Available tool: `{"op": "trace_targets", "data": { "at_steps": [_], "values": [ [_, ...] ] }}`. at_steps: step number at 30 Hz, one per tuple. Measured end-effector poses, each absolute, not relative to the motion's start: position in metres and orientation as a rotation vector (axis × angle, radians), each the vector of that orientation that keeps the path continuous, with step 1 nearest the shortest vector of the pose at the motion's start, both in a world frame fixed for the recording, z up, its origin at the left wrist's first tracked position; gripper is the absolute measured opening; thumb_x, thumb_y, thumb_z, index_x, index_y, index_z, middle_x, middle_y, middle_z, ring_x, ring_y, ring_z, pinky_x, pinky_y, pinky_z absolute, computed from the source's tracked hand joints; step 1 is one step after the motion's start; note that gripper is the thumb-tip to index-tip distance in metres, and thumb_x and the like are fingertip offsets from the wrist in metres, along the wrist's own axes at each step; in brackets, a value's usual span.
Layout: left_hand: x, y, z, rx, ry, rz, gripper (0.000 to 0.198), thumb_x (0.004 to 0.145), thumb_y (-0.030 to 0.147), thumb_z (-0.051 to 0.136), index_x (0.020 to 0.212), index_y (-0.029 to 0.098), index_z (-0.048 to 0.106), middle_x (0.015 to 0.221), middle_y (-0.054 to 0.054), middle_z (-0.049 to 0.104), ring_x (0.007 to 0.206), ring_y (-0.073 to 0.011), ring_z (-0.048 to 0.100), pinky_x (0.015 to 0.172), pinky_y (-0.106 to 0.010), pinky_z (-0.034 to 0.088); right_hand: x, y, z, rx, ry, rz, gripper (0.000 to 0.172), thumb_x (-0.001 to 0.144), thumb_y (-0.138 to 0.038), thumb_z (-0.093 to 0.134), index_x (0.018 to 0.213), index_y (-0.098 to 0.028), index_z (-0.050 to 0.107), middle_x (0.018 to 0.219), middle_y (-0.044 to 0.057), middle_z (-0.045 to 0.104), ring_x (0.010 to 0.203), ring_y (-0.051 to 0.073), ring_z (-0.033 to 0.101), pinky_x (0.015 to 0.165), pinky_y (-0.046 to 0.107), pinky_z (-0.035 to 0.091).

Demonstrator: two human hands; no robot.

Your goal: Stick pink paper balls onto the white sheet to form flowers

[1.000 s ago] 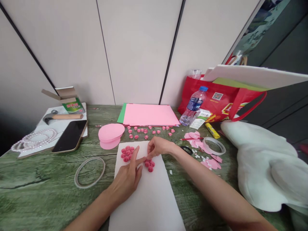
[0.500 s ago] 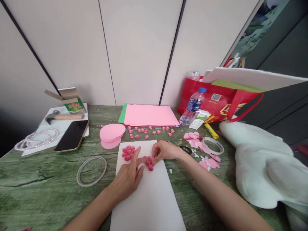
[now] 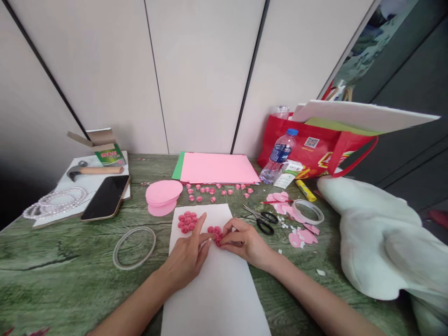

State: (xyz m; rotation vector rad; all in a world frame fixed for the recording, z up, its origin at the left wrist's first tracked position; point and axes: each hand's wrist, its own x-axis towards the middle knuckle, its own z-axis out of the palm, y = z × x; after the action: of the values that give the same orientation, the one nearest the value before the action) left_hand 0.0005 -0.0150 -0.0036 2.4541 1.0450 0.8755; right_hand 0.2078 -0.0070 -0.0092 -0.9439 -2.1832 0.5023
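Note:
A white board (image 3: pixel 213 289) lies lengthwise in front of me. On its upper left sits a ring of pink paper roses (image 3: pixel 188 221). A second cluster of paper roses (image 3: pixel 214 229) lies to the right of it, between my hands. My right hand (image 3: pixel 247 242) is closed in a pinch at the near edge of this second cluster, its fingertips on a paper rose (image 3: pixel 219 241) that they partly cover. My left hand (image 3: pixel 189 254) rests on the board with fingers apart, one raised and another reaching to the cluster. A tiny white bit shows at its thumb tip.
Loose paper roses (image 3: pixel 212 191) lie beyond the board, before pink sheets (image 3: pixel 220 169). Pink paper circles (image 3: pixel 163 192) and a tape roll (image 3: pixel 135 248) are left. Scissors (image 3: pixel 264 220), paper scraps (image 3: pixel 303 236), another tape roll (image 3: pixel 308 212) and a white plush (image 3: pixel 378 242) are right.
My right hand has moved down and nearer along the second cluster, uncovering the scissors. My left hand has stayed nearly still, and a white bit now shows at its thumb.

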Motion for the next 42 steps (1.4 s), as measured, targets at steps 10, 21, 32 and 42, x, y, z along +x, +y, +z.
{"op": "trace_targets", "data": {
  "at_steps": [10,21,32,42],
  "values": [
    [0.0,-0.014,-0.004,2.444,1.055,0.864,0.063,0.094,0.019,0.034,0.143,0.019,-0.004,0.102,-0.007,0.07,0.083,-0.0181,0.069,0.069,-0.031,0.054,0.191,-0.019,-0.015,-1.025,-2.156,0.042,0.013,0.085,-0.02,0.057,0.075,-0.018,0.065,0.081,0.004,0.061,0.076,0.014,0.054,0.057,0.022,0.043],
    [0.0,-0.014,-0.005,2.492,1.025,0.909,0.064,0.093,0.019,0.035,0.143,0.02,-0.004,0.105,-0.007,0.07,0.086,-0.0191,0.069,0.068,-0.031,0.056,0.183,-0.034,-0.02,-1.119,-2.033,0.028,0.009,0.083,-0.02,0.059,0.078,-0.019,0.068,0.079,0.004,0.06,0.074,0.015,0.054,0.059,0.024,0.044],
    [0.0,-0.015,-0.003,2.724,0.803,0.828,0.062,0.094,0.022,0.034,0.143,0.019,-0.005,0.106,-0.007,0.07,0.095,-0.0207,0.067,0.074,-0.035,0.056,0.209,-0.037,-0.016,-1.091,-2.08,0.066,0.021,0.084,-0.013,0.053,0.095,-0.022,0.069,0.086,0.006,0.06,0.08,0.016,0.055,0.061,0.026,0.048],
    [0.002,-0.016,-0.003,2.779,0.853,0.707,0.061,0.095,0.024,0.032,0.143,0.019,-0.007,0.11,-0.008,0.068,0.093,-0.0211,0.067,0.072,-0.035,0.056,0.221,-0.021,-0.019,-1.102,-1.954,0.146,0.021,0.084,-0.015,0.052,0.095,-0.022,0.068,0.087,0.006,0.061,0.08,0.016,0.059,0.064,0.027,0.05]
  ]
}}
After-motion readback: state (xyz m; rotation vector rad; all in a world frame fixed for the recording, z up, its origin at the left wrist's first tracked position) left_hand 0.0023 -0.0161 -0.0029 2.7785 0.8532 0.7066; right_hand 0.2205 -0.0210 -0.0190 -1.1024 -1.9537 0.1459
